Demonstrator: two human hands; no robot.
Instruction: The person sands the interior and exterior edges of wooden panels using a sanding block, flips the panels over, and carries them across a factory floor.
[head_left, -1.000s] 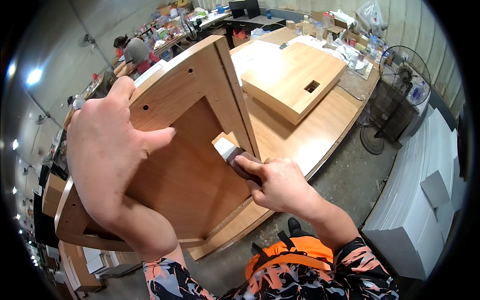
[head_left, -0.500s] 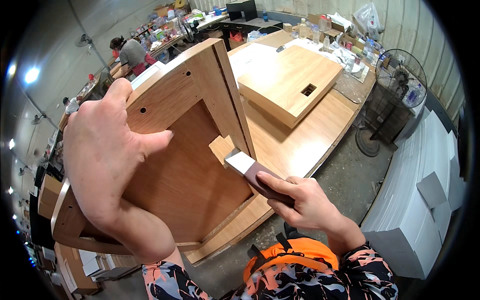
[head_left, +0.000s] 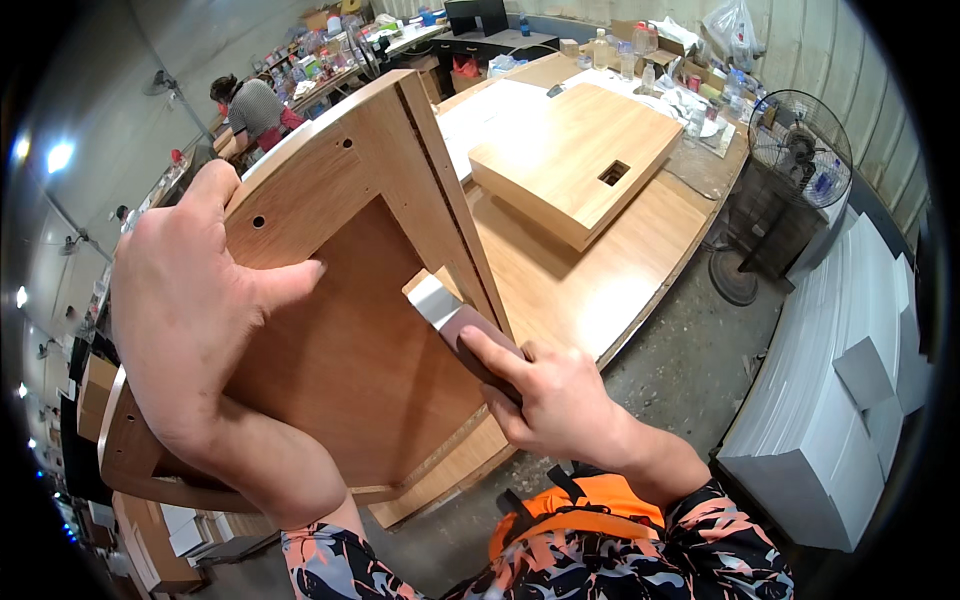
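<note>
A wooden frame panel (head_left: 350, 350) with a recessed brown back stands tilted on its edge on the workbench. My left hand (head_left: 180, 320) grips its upper left rim, the thumb over the inner face and the other fingers mostly hidden behind the edge. In my right hand (head_left: 565, 400) is a long sanding block (head_left: 462, 325), pale at the tip with a brown wrap. Its tip lies over a small light wood piece (head_left: 450, 280) at the inner side of the frame's right rail. The right index finger stretches along the block.
A second wooden panel (head_left: 575, 160) with a square cutout lies flat on the workbench (head_left: 580, 290). A floor fan (head_left: 800, 150) stands to the right, above stacked white boards (head_left: 810, 400). Bottles and clutter line the back wall. A person (head_left: 255, 110) works farther off.
My right hand has moved left with the sanding block, its tip now farther from the rail's outer edge. The framed panel and my left hand have shifted slightly left in the view.
</note>
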